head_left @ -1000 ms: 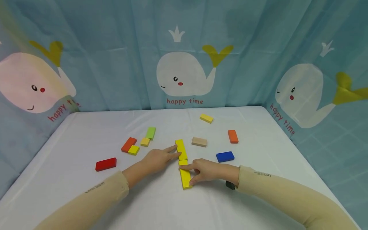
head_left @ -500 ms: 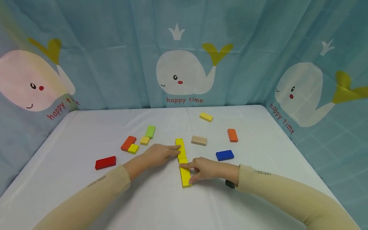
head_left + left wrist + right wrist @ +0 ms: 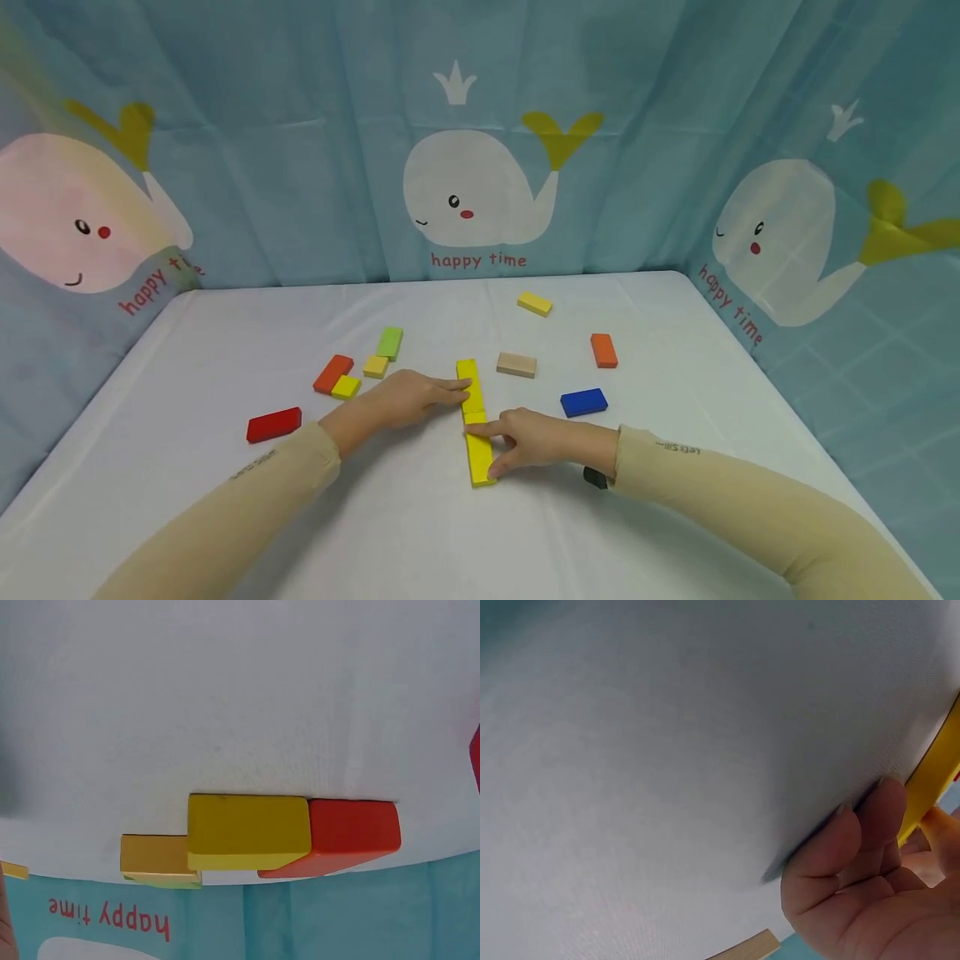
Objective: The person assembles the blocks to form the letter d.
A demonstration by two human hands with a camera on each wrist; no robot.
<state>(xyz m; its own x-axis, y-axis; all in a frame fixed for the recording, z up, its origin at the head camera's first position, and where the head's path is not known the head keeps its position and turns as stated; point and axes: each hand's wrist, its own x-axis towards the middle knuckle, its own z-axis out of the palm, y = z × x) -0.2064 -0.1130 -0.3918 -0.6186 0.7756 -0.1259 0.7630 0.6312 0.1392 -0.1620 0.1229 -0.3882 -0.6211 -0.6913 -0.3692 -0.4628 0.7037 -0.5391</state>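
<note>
Two long yellow blocks lie end to end in a line at mid-table in the head view. My left hand (image 3: 405,398) reaches in from the left, with extended fingertips resting on the far yellow block (image 3: 473,403). My right hand (image 3: 536,439) holds the near yellow block (image 3: 480,461), index finger across its far part and thumb at its right side near the close end. In the right wrist view, the other fingers (image 3: 829,847) curl beside the yellow block's side (image 3: 932,774). Only a sliver of the left hand shows in the left wrist view.
Left of the hands lie a red block (image 3: 274,425), an orange-red block (image 3: 333,374), a small yellow block (image 3: 346,387), a tan-yellow block (image 3: 376,366) and a green block (image 3: 389,342). Rightward are wooden (image 3: 517,364), blue (image 3: 584,402), orange (image 3: 603,351) and pale yellow (image 3: 535,303) blocks.
My left hand has shifted slightly away from me, its fingers now closer together and further over the far yellow block. The right hand keeps its hold; the head view has shifted slightly.
</note>
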